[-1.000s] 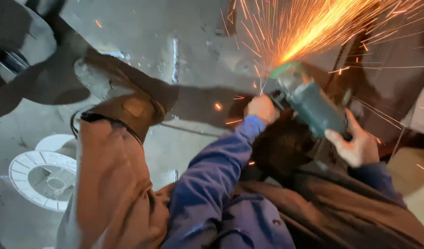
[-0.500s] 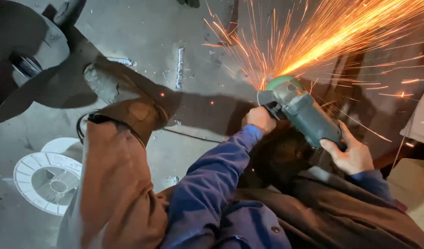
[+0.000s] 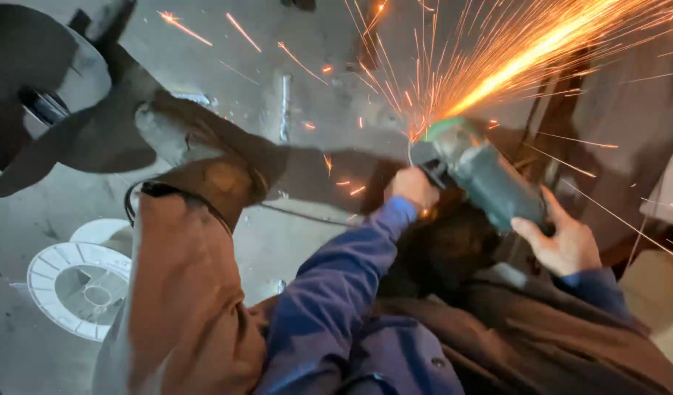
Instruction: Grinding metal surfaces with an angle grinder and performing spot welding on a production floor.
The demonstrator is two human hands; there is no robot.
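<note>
I hold a green angle grinder with both hands. My left hand grips its side handle near the disc. My right hand wraps the rear of the body. Orange sparks stream up and to the right from the disc where it meets a dark metal piece. My blue sleeves and brown trousers fill the lower frame. My brown boot rests on the concrete floor to the left.
A white wire spool lies on the floor at lower left. A large dark metal part sits at upper left. A thin metal strip lies on the concrete. A dark cable runs across the floor.
The grinder and both hands have shifted slightly left and down in view. The spray of sparks has grown wider, with more stray sparks flying left.
</note>
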